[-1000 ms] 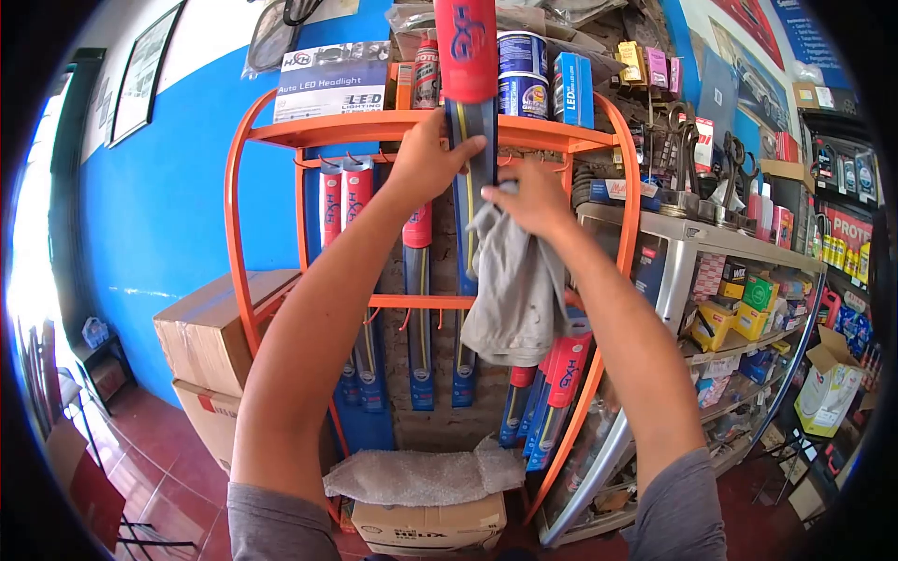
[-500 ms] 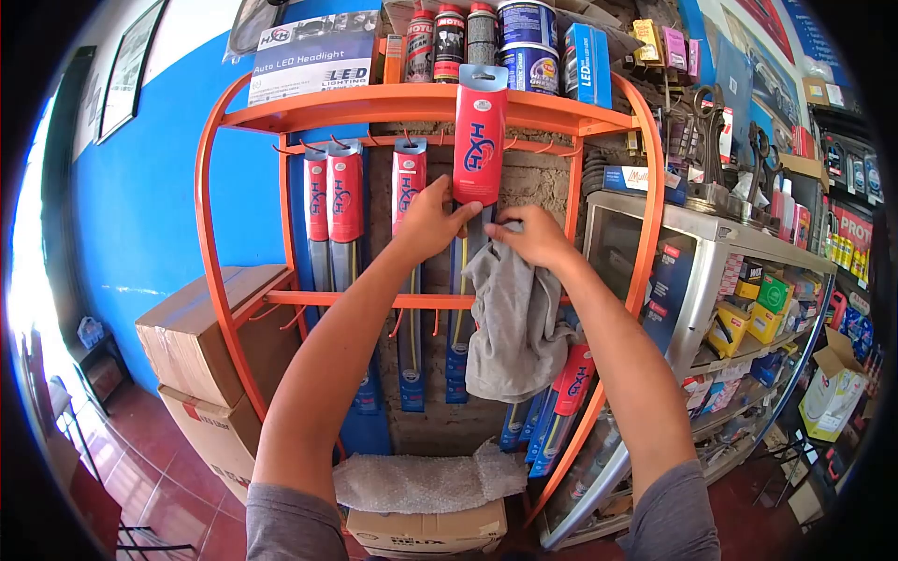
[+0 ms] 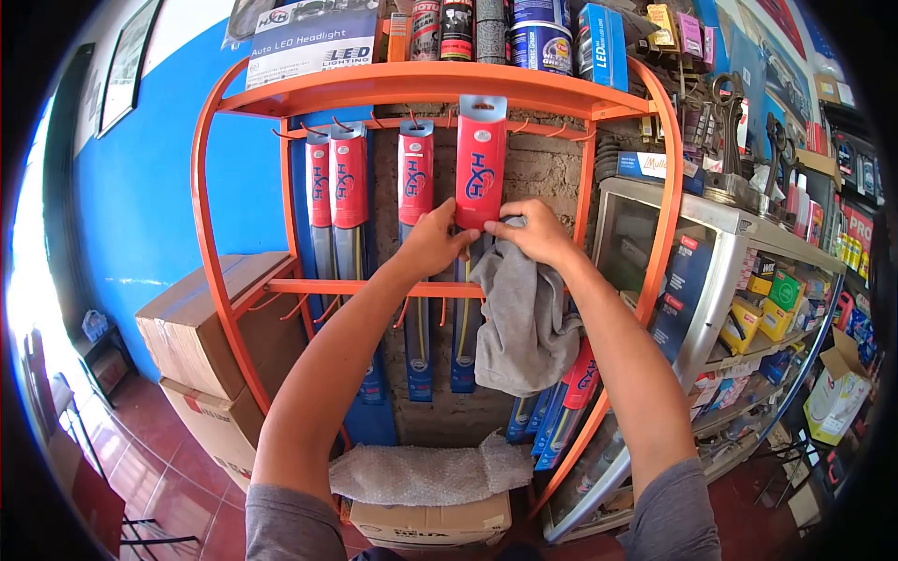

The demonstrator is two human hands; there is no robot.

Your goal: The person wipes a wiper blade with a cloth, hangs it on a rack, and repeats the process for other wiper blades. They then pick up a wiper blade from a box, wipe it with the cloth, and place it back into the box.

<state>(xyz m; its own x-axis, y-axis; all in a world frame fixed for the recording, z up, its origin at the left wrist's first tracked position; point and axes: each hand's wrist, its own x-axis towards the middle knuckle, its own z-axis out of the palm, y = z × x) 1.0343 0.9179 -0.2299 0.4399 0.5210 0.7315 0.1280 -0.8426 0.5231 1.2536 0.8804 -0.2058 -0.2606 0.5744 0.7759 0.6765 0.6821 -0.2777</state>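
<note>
A long wiper blade package [image 3: 481, 164] with a red top and a blue lower part hangs upright between my hands, in front of the rack's hook bar. My left hand [image 3: 436, 241] pinches its left edge just under the red part. On the other side, my right hand [image 3: 538, 232] has thumb and fingers at the package's right edge and also holds a grey cloth [image 3: 528, 323], which drapes down below it. Whether the package rests on a hook is hidden behind its top. Similar packages [image 3: 349, 178] hang on hooks to the left, one [image 3: 415, 173] closest to my left hand.
An orange metal rack [image 3: 430, 86] surrounds the packages, with cans and an LED headlight box [image 3: 313, 42] on top. Cardboard boxes [image 3: 210, 323] stand left. Bubble wrap [image 3: 430, 475] lies on a low box. More packages [image 3: 571, 402] lean right, beside a glass display case [image 3: 739, 220].
My hands have lowered the wiper blade package relative to the rack; its top now sits below the shelf's front edge. The cloth has moved with my right hand. The view has shifted slightly.
</note>
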